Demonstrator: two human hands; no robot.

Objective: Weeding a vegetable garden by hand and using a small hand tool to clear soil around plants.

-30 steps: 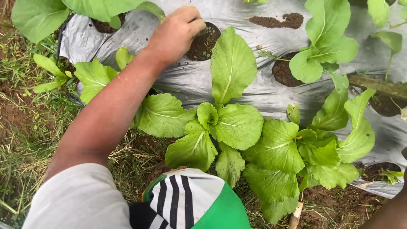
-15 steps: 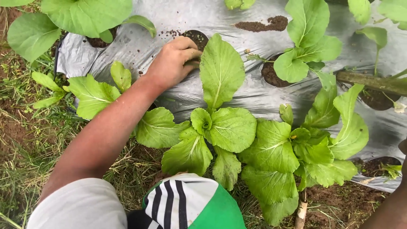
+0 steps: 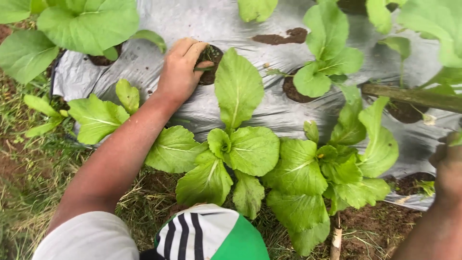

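My left hand [image 3: 179,72] reaches out over a silver plastic mulch sheet [image 3: 192,21] to a round planting hole [image 3: 211,58] filled with dark soil. Thumb and fingers pinch a small green sprout [image 3: 206,68] at the hole's rim. A large leafy green plant [image 3: 236,149] grows just below the hand, with one tall leaf [image 3: 238,89] right beside the fingers. My right hand [image 3: 450,168] shows only partly at the right edge, above bare soil, and its fingers are not visible.
More leafy plants [image 3: 332,173] [image 3: 86,24] [image 3: 327,58] grow from other holes in the sheet. A bamboo stick [image 3: 414,96] lies at the right. Grass and dry straw [image 3: 29,183] border the bed on the left. Green, white and black striped fabric [image 3: 207,236] is at the bottom.
My left hand has come back from over the hole to its near rim, and the fingers have closed on the sprout. The view has shifted slightly toward the bed.
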